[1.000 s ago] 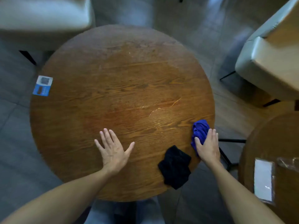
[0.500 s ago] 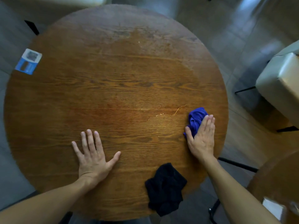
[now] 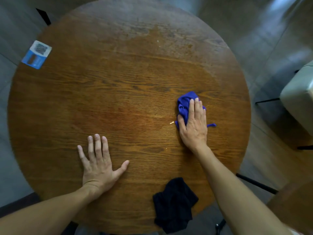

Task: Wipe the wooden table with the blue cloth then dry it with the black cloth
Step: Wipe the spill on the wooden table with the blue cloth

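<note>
A blue and white rectangular card (image 3: 36, 54) with a dark square printed on it lies at the far left edge of the round brown wooden desk (image 3: 118, 78), one end hanging a little over the rim. The wood shows clear grain; a paler, dull band runs along the far edge, while the middle looks darker and more reddish.

Toward the near left edge, the left hand (image 3: 98, 167) rests palm down on the bare wood, its fingers (image 3: 97, 146) straight and slightly spread, the thumb held out to the right. It holds nothing.

At the near edge, right of centre, the crumpled black cloth (image 3: 174, 204) lies loose, part of it drooping over the rim. It sits between the two forearms, touched by neither hand.

Toward the right side of the desk, short of the edge, the right hand (image 3: 194, 124) lies flat on top of the bunched blue cloth (image 3: 185, 106), fingers (image 3: 196, 107) close together and pressing down on it. The cloth pokes out beyond the fingertips and to the thumb side, and a thin blue strand trails out on the right of the hand.

Beyond the right edge, a pale cushioned seat (image 3: 298, 99) stands on the grey floor.
</note>
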